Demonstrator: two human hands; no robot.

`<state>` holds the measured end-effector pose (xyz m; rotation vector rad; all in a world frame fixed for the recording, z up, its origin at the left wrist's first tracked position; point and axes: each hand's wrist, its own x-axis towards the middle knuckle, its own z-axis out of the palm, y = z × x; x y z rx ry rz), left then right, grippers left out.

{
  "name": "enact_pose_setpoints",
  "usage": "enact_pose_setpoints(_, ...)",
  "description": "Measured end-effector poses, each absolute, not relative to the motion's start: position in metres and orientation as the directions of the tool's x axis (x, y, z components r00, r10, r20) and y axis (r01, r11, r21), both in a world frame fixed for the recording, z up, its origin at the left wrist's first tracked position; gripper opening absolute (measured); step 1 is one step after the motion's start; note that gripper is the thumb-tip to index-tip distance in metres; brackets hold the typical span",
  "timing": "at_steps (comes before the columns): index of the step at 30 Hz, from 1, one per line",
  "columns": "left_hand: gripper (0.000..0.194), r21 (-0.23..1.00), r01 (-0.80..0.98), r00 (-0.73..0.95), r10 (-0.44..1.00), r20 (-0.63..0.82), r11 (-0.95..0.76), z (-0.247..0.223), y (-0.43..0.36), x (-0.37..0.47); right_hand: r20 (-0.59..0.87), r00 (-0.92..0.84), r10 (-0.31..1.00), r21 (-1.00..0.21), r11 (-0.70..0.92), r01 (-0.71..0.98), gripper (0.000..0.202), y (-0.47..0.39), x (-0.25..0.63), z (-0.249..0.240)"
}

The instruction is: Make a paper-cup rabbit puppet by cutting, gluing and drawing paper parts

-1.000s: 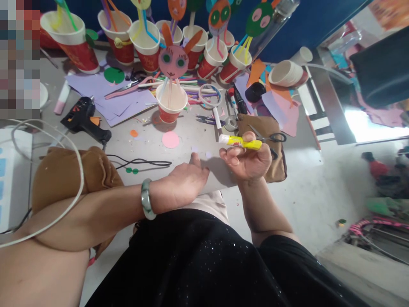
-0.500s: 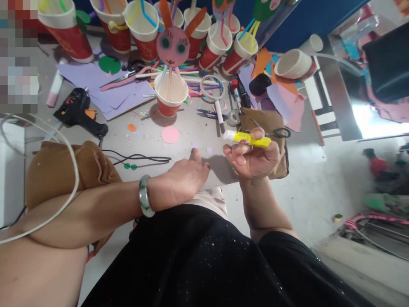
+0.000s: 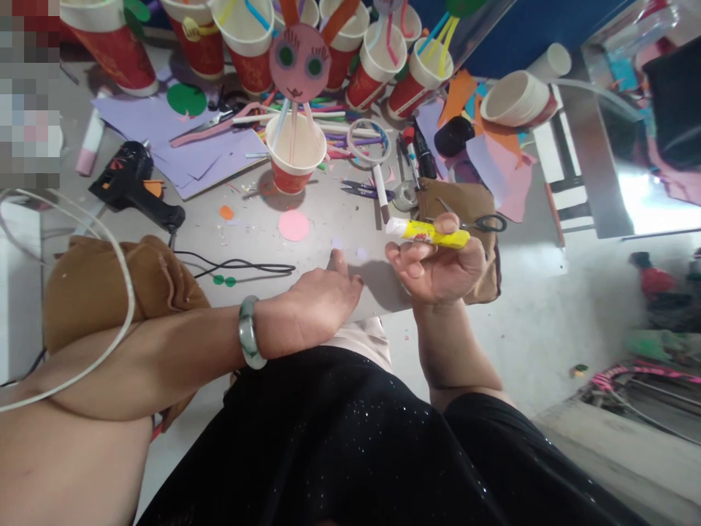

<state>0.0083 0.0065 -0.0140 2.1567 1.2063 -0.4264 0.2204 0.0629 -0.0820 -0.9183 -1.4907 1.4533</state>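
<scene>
My right hand (image 3: pixel 442 267) is closed around a yellow glue stick (image 3: pixel 430 234) with a white end pointing left, held above the table's front edge. My left hand (image 3: pixel 315 303) rests low over the table edge, its index finger stretched out to a small lavender paper piece (image 3: pixel 337 243). Another lavender scrap (image 3: pixel 361 253) lies just right of that fingertip. A pink paper circle (image 3: pixel 294 226) lies flat beyond my left hand, with a small orange circle (image 3: pixel 226 212) to its left. Two tiny green circles (image 3: pixel 224 280) lie near the black cord.
A paper cup (image 3: pixel 296 157) holds straws with a pink paper face (image 3: pixel 300 62). Several red cups stand behind. At left are a black glue gun (image 3: pixel 136 186) and purple sheets (image 3: pixel 208 157). Small snips (image 3: pixel 364 189), scissors (image 3: pixel 487 223) and a brown pouch (image 3: pixel 457 197) lie at right.
The view has shifted slightly, so the cups sit a little higher and farther right. Both hands keep almost the same pose, and the glue stick stays in my right hand.
</scene>
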Motion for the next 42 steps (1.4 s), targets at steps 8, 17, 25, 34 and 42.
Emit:
enact_pose_setpoints(8, 0.053, 0.342, 0.842, 0.54, 0.64, -0.547, -0.418, -0.015, 0.006, 0.008, 0.111, -0.367, 0.924, -0.989, 0.138, 0.047, 0.057, 0.073, 0.201, -0.069)
enact_pose_setpoints(17, 0.052, 0.308, 0.834, 0.551, 0.717, -0.428, -0.458, -0.024, -0.001, 0.009, 0.331, -0.525, 0.784, -0.61, 0.602, 0.515, 0.03, 0.08, 0.184, -0.073)
enact_pose_setpoints(25, 0.042, 0.292, 0.823, 0.568, 0.702, -0.431, -0.487, -0.021, 0.002, 0.009, 0.254, -0.721, 0.645, -0.524, 0.718, 0.458, 0.031, 0.091, 0.182, -0.089)
enact_pose_setpoints(34, 0.041, 0.271, 0.833, 0.553, 0.707, -0.44, -0.483, -0.017, 0.002, 0.01, 0.317, -0.69, 0.65, -0.489, 0.736, 0.469, 0.033, 0.09, 0.175, -0.095)
enact_pose_setpoints(42, 0.039, 0.278, 0.824, 0.567, 0.708, -0.422, -0.494, -0.016, 0.0, 0.006, 0.33, -0.474, 0.816, -0.599, 0.569, 0.563, 0.03, 0.085, 0.18, -0.085)
